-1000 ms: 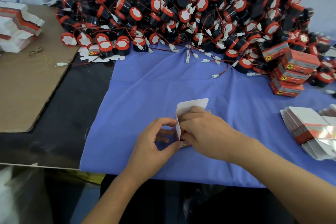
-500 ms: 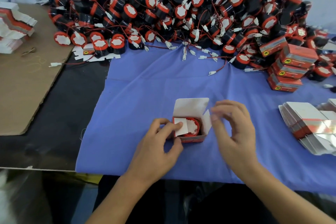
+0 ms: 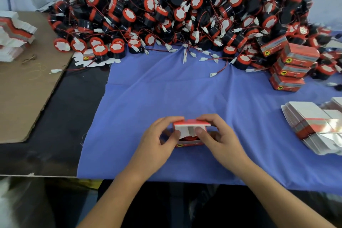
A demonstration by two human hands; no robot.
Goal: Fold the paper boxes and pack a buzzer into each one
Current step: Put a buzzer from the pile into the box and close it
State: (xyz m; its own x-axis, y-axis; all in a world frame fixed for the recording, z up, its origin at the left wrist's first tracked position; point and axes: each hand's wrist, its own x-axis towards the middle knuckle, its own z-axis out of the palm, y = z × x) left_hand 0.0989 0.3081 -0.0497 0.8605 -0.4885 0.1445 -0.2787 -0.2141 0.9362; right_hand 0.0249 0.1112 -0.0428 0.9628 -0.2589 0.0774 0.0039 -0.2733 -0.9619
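- The paper box [image 3: 187, 143] sits on the blue cloth [image 3: 185, 89] near the front edge of the desk [image 3: 55, 135], between the two hands.
- The left hand [image 3: 157, 139] grips the box's left end: its thumb presses on a white side flap and its fingers curl over the red lid.
- The right hand [image 3: 220, 139] grips the right end the same way, thumb on the other white flap and fingers over the lid's far edge.
- The lid is tilted down over the opening but not tucked in; a red part of a buzzer [image 3: 187, 137] shows inside, below the flaps.
- A large pile of buzzers [image 3: 185, 5], black and red with white-tipped wires, fills the back of the desk.
- Closed boxes [image 3: 290, 65] are stacked at the right edge of that pile.
- A fanned stack of flat box blanks [image 3: 314, 126] lies on the cloth to the right of the hands, well apart from them.
- More blanks [image 3: 14, 33] lie on a cardboard sheet [image 3: 27, 98] at the far left.
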